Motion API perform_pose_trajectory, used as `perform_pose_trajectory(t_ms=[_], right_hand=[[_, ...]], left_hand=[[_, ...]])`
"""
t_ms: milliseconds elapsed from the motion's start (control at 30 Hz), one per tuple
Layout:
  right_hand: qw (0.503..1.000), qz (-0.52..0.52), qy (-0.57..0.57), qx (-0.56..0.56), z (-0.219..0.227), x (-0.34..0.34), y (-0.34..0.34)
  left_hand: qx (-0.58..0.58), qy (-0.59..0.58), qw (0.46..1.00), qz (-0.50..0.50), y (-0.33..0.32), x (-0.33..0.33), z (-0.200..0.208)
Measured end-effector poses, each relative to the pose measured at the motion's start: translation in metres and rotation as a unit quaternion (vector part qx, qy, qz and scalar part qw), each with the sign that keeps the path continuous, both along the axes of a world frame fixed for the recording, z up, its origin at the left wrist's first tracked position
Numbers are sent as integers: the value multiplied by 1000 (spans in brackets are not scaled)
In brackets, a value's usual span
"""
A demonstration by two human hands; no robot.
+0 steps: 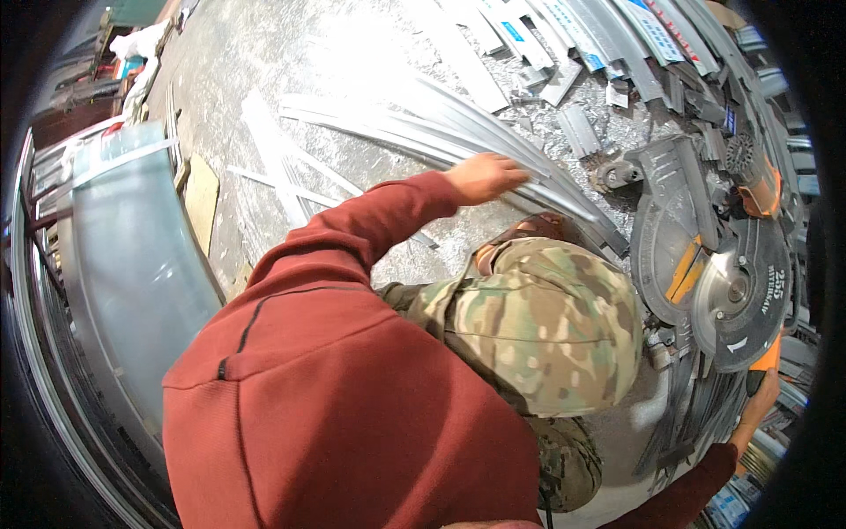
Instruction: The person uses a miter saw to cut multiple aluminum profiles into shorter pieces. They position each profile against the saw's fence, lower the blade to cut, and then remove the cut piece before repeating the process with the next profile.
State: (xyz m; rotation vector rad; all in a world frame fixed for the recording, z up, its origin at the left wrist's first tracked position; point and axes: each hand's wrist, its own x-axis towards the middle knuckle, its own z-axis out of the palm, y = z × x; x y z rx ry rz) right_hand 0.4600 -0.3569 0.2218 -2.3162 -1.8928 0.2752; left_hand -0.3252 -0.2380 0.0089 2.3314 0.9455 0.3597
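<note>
1. Landmark for everything here is the miter saw (705, 264), the big round-guarded thing with orange trim, sitting at the right edge of the view.
2. Left hand (483, 176) is up and to the left of the saw, lying flat on a bundle of long aluminium strips (441, 132). Fingers are spread out over the top of them, pressing down rather than pinching; I can't see the thumb well enough to say if it wraps under.
3. Those strips run from far left of the saw straight toward its base, and the near ends sit just beside the saw's table.
4. Right hand (760, 397) is directly below the saw, its grip closed around the orange handle (768, 357).
5. Between the two hands, left of the saw, there's a camo-covered knee (546, 326) and a red sleeve (352, 247).
6. Above the saw: a messy pile of offcut profiles (599, 44) with metal shavings all over the floor (264, 62).
7. Way off to the left of the saw, a curved metal sheet (132, 256) lies on the floor.
</note>
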Motion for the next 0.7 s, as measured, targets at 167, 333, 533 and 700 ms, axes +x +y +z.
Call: perform_pose_trajectory(t_ms=[167, 333, 533, 700], right_hand=[[995, 41, -86, 37, 6, 30, -27], [999, 32, -17, -27, 17, -22, 6], [994, 21, -35, 100, 14, -49, -10], [1000, 0, -6, 14, 23, -32, -10]], left_hand=[[-69, 178, 981, 44, -61, -140, -60], [-122, 254, 955, 98, -80, -165, -82], [35, 206, 942, 263, 13, -108, -90], [-63, 332, 918, 206, 50, -95, -93]])
